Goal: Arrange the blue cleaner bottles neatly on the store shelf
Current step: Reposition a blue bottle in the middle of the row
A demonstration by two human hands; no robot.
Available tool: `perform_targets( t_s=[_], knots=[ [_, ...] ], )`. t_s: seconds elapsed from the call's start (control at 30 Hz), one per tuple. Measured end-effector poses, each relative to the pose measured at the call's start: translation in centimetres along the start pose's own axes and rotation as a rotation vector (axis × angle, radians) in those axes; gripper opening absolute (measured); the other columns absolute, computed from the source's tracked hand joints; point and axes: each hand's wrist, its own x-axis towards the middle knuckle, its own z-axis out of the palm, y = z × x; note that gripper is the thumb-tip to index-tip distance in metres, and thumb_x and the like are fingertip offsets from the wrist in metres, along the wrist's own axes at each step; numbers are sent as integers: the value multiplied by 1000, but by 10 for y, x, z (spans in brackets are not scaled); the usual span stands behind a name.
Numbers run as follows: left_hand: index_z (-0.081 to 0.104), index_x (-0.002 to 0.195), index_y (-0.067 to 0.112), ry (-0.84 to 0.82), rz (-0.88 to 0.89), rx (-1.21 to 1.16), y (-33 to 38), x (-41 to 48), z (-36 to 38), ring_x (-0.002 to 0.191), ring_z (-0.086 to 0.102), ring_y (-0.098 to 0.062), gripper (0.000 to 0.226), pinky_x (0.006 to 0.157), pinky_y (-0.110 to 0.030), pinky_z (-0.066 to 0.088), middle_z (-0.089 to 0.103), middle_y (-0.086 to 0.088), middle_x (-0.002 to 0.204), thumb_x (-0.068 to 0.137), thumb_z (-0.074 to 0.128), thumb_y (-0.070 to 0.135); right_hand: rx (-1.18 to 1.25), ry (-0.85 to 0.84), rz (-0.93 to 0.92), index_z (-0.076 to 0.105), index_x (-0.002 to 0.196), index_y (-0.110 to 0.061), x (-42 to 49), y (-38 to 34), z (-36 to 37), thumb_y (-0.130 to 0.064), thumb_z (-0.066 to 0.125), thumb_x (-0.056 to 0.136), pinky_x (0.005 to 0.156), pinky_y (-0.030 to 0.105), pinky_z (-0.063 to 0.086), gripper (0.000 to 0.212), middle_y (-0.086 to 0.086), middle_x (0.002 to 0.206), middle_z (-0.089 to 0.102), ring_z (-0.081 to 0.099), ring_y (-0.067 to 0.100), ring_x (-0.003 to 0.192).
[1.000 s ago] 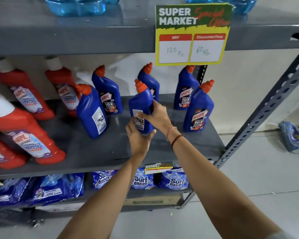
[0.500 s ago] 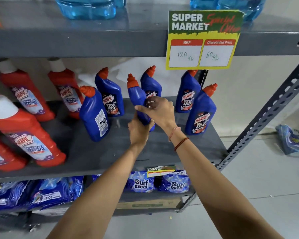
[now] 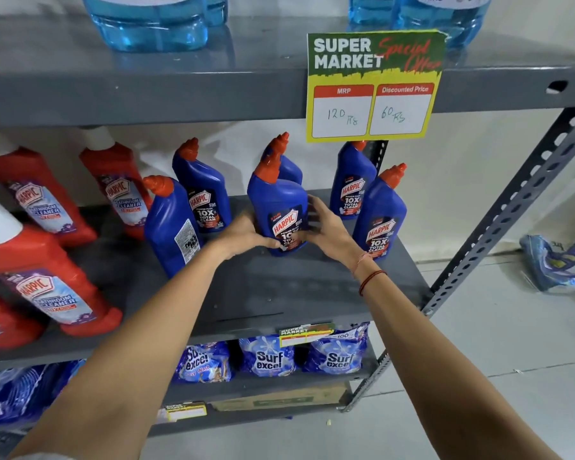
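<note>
Several blue cleaner bottles with orange caps stand on the grey middle shelf (image 3: 279, 293). The middle blue bottle (image 3: 276, 200) stands upright with its label facing me; my left hand (image 3: 243, 232) grips its lower left side and my right hand (image 3: 326, 227) its lower right side. Behind it another blue bottle (image 3: 287, 164) is mostly hidden. To the left, one blue bottle (image 3: 170, 227) shows its back label, in front of a blue bottle (image 3: 201, 190) with its label forward. Two more blue bottles (image 3: 379, 217) (image 3: 352, 180) stand at the right end.
Red bathroom cleaner bottles (image 3: 44, 273) fill the shelf's left part. A price sign (image 3: 372, 88) hangs from the upper shelf, which holds clear blue liquid bottles (image 3: 150, 24). Detergent packets (image 3: 268, 356) lie on the lower shelf. A slotted upright (image 3: 512, 207) stands at the right; blue packaging (image 3: 558, 263) lies on the floor.
The middle bottle has been turned so its front label faces me and set upright in front of the back bottle. Both hands have shifted to its lower sides.
</note>
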Motion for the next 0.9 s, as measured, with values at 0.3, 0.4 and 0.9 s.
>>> perform_targets(
  t_s=[0.3,0.4,0.9],
  knots=[
    [53,112,3,-122,-89,112,7,7,7,101,59,-25,59,90,-39,50,63,-11,106,60,77,-9,1,71,49,36,133,-8,-16,18,8,-2,70,78,90,34,49,65,18,127,54,55,25,111],
    [54,111,0,-138,-113,115,6,4,14,96,57,-22,52,84,-30,48,62,-9,104,64,75,-10,34,92,74,36,133,-9,-21,31,12,-4,69,80,89,34,49,63,18,127,55,56,30,115],
    [60,113,4,396,-46,-121,-50,-60,22,86,64,-3,35,90,-22,50,67,-16,112,79,66,1,48,597,-28,58,111,-7,-57,21,49,-7,59,88,79,20,53,23,9,110,62,62,18,94]
  ],
)
